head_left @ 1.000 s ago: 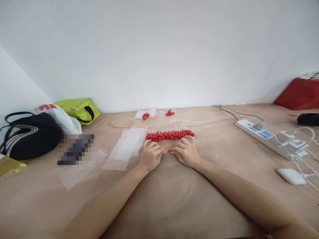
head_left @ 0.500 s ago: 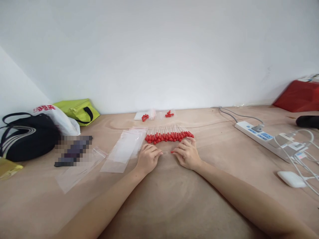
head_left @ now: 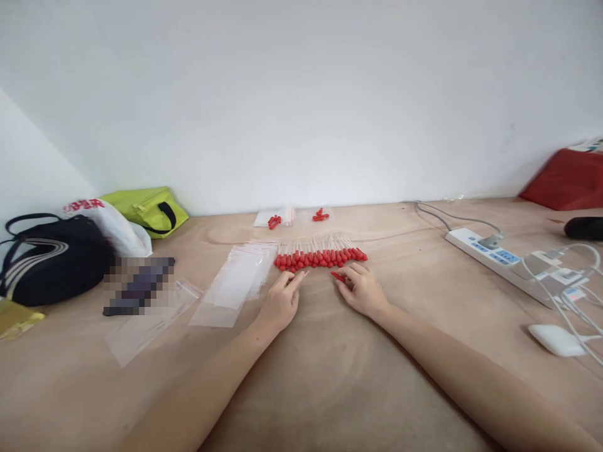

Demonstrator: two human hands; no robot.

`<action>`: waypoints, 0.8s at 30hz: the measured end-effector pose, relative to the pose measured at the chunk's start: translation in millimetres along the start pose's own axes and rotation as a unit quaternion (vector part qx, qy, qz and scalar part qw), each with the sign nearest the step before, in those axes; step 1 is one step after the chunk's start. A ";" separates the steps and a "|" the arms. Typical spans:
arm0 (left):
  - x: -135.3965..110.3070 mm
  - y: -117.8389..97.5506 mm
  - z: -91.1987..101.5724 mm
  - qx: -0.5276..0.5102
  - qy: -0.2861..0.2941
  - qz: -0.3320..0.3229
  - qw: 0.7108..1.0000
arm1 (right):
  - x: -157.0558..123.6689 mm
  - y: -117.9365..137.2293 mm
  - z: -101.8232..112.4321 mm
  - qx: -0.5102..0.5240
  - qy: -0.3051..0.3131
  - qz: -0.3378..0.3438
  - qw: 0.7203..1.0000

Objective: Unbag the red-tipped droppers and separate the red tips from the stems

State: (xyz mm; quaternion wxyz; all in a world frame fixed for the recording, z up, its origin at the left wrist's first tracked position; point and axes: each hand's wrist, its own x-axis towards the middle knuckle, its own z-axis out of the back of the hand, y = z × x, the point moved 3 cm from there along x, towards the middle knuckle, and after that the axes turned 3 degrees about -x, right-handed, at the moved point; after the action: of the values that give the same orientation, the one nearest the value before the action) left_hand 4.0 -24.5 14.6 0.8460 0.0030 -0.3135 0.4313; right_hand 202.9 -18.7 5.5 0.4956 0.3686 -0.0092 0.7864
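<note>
While my right hand (head_left: 362, 290) is pinching one red cap (head_left: 337, 276), my left hand (head_left: 281, 302) is lying open, empty, just short of one row of red-capped tubes (head_left: 320, 256).

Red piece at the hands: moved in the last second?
Yes. The red piece is now nearer the row of red-tipped sticks and further right, pinched at the right hand. Earlier it sat lower, midway toward the left hand.
</note>
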 end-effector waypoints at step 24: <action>7.4 -14.4 2.3 -0.154 0.047 0.050 0.986 | 5.3 -11.1 12.0 -0.073 -0.075 -0.084 0.991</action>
State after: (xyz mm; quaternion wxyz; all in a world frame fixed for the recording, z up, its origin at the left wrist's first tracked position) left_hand 16.6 -28.7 24.1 0.8277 -0.1635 -0.3359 0.4188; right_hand 217.2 -13.6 13.5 0.5838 0.3889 -0.0728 0.7090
